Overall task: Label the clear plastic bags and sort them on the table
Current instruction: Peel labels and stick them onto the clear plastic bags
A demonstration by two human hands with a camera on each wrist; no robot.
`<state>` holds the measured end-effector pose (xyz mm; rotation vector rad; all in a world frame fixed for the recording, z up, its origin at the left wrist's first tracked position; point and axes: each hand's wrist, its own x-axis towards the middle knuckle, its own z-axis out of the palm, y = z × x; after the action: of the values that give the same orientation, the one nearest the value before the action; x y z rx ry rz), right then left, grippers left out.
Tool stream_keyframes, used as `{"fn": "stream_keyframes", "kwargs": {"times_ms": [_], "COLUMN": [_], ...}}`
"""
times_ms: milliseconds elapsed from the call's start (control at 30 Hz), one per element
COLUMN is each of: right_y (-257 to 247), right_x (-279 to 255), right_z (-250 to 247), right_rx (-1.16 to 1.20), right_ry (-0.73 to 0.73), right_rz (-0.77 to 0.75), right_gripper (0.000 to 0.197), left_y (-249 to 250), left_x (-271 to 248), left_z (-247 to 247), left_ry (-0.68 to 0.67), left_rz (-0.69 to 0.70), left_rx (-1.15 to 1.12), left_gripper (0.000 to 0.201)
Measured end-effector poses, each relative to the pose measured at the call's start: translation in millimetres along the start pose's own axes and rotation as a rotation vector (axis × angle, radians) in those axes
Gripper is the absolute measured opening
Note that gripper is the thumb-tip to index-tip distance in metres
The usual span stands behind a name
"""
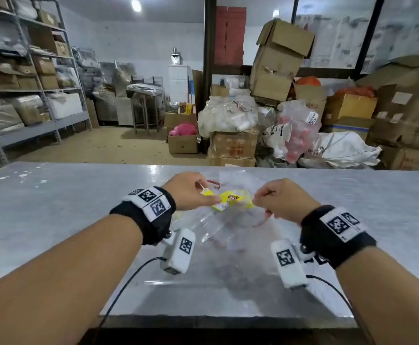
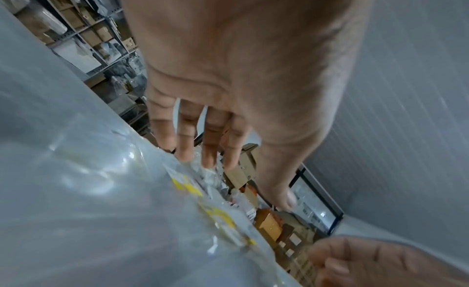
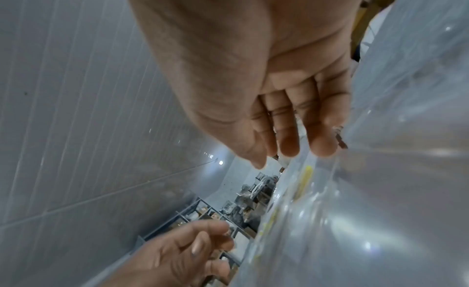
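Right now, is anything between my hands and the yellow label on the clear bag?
Nothing visible. The left hand and right hand already pinch the yellow label from either side, over the clear plastic bag on the table.

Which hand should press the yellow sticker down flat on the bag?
Probably the left hand. Its grip already pinches the yellow label at its near edge, above the clear bag. The right hand pinches at the label's other edge, so it could hold things taut.
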<state>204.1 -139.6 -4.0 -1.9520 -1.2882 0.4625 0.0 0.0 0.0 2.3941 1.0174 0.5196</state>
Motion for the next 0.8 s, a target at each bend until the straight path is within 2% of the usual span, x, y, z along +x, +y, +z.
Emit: {"fn": "stream_keyframes", "kwargs": {"times_ms": [67, 100, 200, 233, 333, 433, 533, 600, 667, 800], "right_y": [0, -1, -4, -5, -13, -27, -42, -48, -48, -43], "right_x": [10, 14, 23, 26, 34, 37, 39, 42, 44, 50], "right_z": [1, 2, 6, 7, 8, 13, 26, 38, 48, 49], "right_rx": [-0.096, -0.124, -0.151, -0.179, -0.325, -0.415, -0.449, -0.452, -0.443, -0.437], "right_ry": [0.043, 0.042, -0.019, -0.033, -0.023, -0.029, -0.077, -0.118, -0.155, -0.164], "right_rz": [0.029, 0.056, 0.105, 0.111, 0.092, 0.04, 0.028, 0.038, 0.052, 0.095], "right_gripper": [0.019, 0.03, 0.091, 0.096, 0.076, 0.071, 0.057, 0.062, 0.063, 0.043], "left_y": [1, 0, -11, -17, -34, -51, -71, -80, -86, -89], "left_x": [11, 15, 23, 26, 31, 30, 27, 23, 18, 10], "left_z": [9, 13, 19, 17, 7, -8, -19, -22, -23, -19], "left_ry": [-0.071, -0.101, -0.136, -0.136, -0.07, 0.054, 0.159, 0.253, 0.301, 0.259], "left_rz": [-0.057, -0.077, -0.115, -0.125, -0.181, -0.218, -0.245, -0.265, -0.271, -0.249], "left_rx": [0.084, 0.106, 0.06, -0.002, -0.299, -0.646, -1.01, -1.198, -1.338, -1.405], "left_gripper": [0.063, 0.066, 0.067, 0.066, 0.05, 0.034, 0.023, 0.022, 0.021, 0.021]}}
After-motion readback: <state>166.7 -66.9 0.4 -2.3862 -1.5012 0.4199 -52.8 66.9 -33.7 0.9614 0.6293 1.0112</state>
